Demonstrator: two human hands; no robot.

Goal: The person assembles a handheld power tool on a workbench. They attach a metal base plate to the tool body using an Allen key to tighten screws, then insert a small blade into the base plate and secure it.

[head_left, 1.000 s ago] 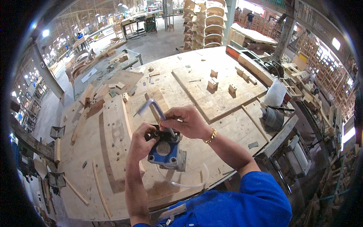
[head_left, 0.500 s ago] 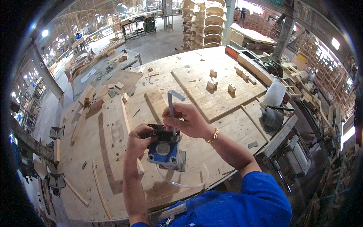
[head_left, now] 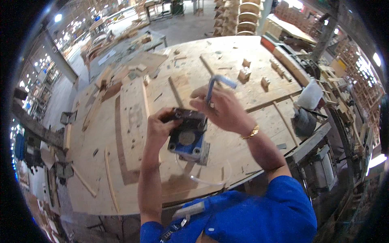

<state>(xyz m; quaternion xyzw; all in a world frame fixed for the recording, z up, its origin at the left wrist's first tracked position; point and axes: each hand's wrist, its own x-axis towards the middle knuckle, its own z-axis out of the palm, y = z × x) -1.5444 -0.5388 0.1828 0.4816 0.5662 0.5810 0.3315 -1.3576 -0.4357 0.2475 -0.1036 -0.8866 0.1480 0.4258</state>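
My left hand (head_left: 159, 124) grips the edge of a blue and metal block-shaped device (head_left: 186, 141), its fingers at the dark plate (head_left: 189, 117) on the far side. Bolt holes show at the device's near corners. In my right hand (head_left: 223, 106) is an L-shaped hex key (head_left: 224, 80), its bent end up and pointing right. The hand is a little above and right of the device, and the key's lower part is partly hidden by the fingers. A clear tube (head_left: 206, 182) curves over the table beside the device.
The wooden workbench (head_left: 239, 162) carries strips, scraps and several small wood blocks (head_left: 244, 73) at the far right. A clear plastic bag (head_left: 310, 95) and a dark container (head_left: 303, 121) stand at its right edge. Stacked curved wood parts (head_left: 248, 18) rise behind.
My right hand has raised the hex key off the device's right corner, up and to the right. My left hand still holds the device. The whole view has shifted and is slightly blurred.
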